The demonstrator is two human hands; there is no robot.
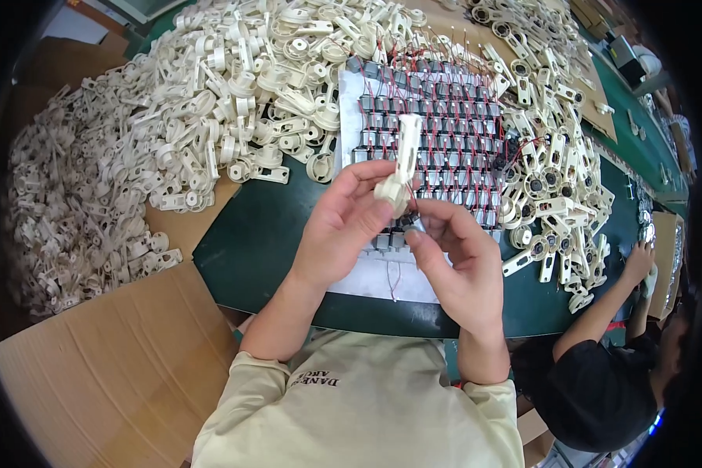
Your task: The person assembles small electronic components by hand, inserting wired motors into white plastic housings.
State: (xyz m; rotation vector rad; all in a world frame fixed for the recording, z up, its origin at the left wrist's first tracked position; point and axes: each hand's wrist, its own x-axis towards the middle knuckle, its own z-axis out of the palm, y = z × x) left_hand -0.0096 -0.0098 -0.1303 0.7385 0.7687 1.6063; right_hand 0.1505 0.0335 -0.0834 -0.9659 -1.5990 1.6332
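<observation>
A cream plastic housing point(407, 148) with a long slotted handle stands upright in my left hand point(335, 230), its round end between the thumb and fingers. Close against that end, my right hand point(468, 269) pinches a small dark motor point(413, 222) between thumb and fingertips. The inside of the housing's round end is turned from view. Behind both hands, rows of small grey motors point(452, 140) with red and black wires cover a white sheet point(390, 286).
A large heap of cream housings point(234, 86) fills the left and far left. More housings, several with dark round parts inside point(554, 207), lie at the right. A cardboard flap point(101, 351) rises at lower left on the green table's point(261, 242) side. Another person point(600, 382) works at right beside a carton point(667, 257).
</observation>
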